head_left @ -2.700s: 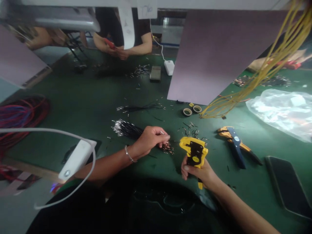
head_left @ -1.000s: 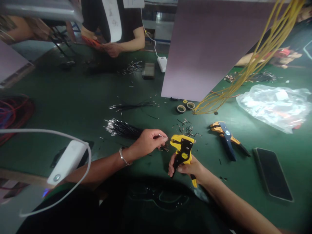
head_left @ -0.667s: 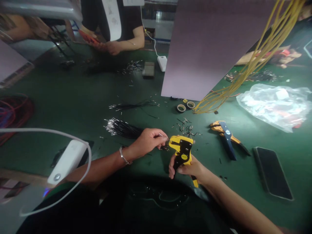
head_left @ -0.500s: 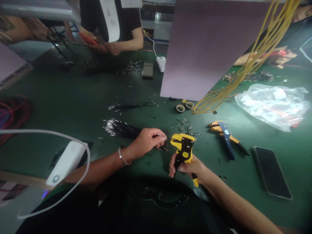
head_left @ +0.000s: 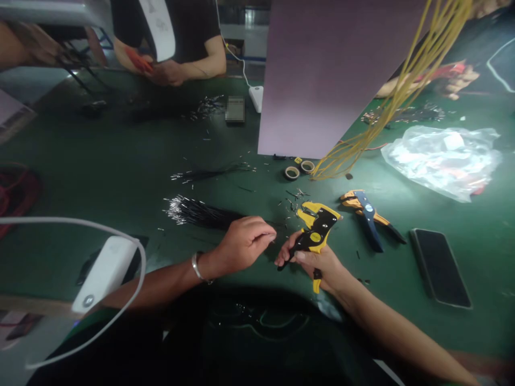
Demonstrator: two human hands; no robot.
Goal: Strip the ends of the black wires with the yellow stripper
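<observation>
My left hand (head_left: pixel 247 244) is closed in a pinch, its fingertips pressed together left of the tool. What sits between them, if anything, is hidden. My right hand (head_left: pixel 311 262) is wrapped around the handles of a yellow and black wire stripper (head_left: pixel 317 233). The stripper's jaws point up and to the left, apart from my left hand. Behind my left wrist lies a bundle of black wires (head_left: pixel 201 212) with bright tips at its left end. Short black scraps (head_left: pixel 295 198) are scattered just beyond the stripper.
A second wire stripper (head_left: pixel 368 217), blue and orange, and a phone (head_left: pixel 440 268) lie to the right. Two tape rolls (head_left: pixel 292 172) sit below a hanging pale panel (head_left: pixel 298 80). Yellow wires (head_left: pixel 406 96) hang beside a clear plastic bag (head_left: pixel 446 158). A white cable (head_left: pixel 142 268) crosses at left. Other people work opposite.
The stripper has tilted to the right and its head has come away from my left hand. The light-tipped wire seen in my left fingers no longer shows. The whole view has shifted slightly.
</observation>
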